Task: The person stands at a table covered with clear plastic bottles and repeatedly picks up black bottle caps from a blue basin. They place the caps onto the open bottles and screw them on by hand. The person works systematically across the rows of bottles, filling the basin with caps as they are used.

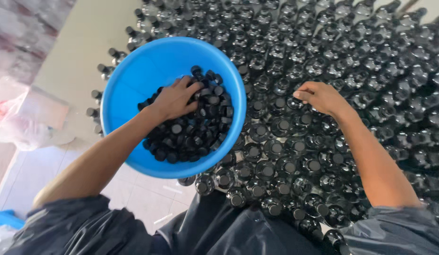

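A round blue basin [134, 85] rests on top of a dense field of dark glass bottles [323, 71] and holds a heap of small black caps [196, 137]. My left hand [174, 100] reaches down into the basin, its fingers curled into the caps. My right hand [321, 97] hovers over the bottles to the right of the basin, fingers bent together over a bottle top; whether it pinches a cap is hidden. Many bottles near me carry black caps.
A pale table surface [82, 47] shows at the left beyond the bottles. Crumpled clear plastic bags [16, 123] lie at the far left. A tiled floor [144, 198] shows below, and my dark glossy apron [219, 231] fills the bottom edge.
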